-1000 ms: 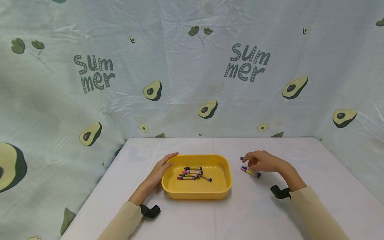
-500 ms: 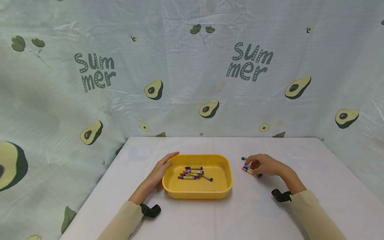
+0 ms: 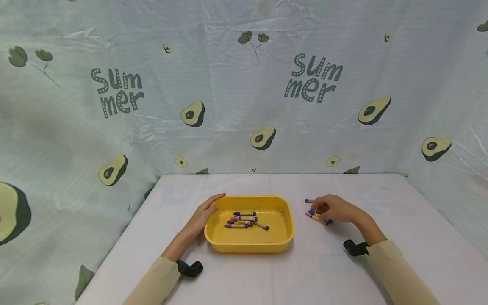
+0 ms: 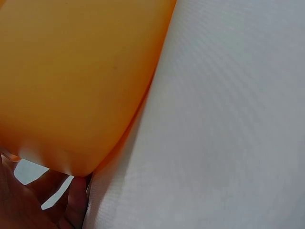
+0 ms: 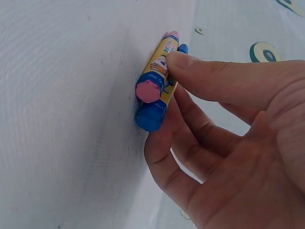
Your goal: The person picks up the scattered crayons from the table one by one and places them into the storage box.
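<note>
**Fingers closing on a pair of crayons beside the tray**

The left hand (image 3: 202, 217) is lying with relaxed, straight fingers against the near-left wall of the yellow tray (image 3: 249, 245), steadying it and gripping nothing. Several crayons (image 3: 245, 220) are sitting inside the tray, just right of that hand. Further right, the right hand (image 3: 335, 209) is pinching a pink crayon (image 5: 155, 76) and a blue crayon (image 5: 151, 114) lying together on the white table (image 3: 381, 190), thumb above, fingers behind. They look light, stiff, waxy and liable to roll, so a mid-barrel pinch seems safest. One more crayon (image 3: 309, 201) is lying just beyond its fingertips.
</note>
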Demonstrator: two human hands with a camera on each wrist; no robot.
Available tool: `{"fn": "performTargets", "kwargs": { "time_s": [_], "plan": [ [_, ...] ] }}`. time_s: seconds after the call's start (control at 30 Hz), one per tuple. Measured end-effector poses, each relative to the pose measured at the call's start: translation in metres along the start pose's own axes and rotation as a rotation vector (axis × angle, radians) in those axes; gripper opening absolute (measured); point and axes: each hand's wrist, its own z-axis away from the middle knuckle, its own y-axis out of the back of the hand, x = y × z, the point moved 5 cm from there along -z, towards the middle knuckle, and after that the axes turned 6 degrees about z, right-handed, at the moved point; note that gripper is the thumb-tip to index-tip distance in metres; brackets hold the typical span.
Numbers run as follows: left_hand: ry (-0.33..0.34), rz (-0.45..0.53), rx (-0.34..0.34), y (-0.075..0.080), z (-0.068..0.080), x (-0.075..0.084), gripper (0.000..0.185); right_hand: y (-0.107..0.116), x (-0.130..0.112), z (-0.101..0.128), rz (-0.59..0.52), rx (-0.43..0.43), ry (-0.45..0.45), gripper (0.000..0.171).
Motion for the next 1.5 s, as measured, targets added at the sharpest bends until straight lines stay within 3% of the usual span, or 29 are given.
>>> {"fn": "performTargets", "kwargs": {
  "time_s": [0.47,1.5],
  "plan": [
    [-0.015,-0.007,-0.002,0.0013,-0.0014,-0.0013,0.049,0.0015,-0.0036,0.0005,-0.023,-0.025,0.026,0.024],
    [-0.032,0.009,0.002,-0.0002,-0.0019,-0.0013,0.049,0.0016,-0.0013,0.0011,-0.005,0.008,0.070,0.025]
  ]
}}
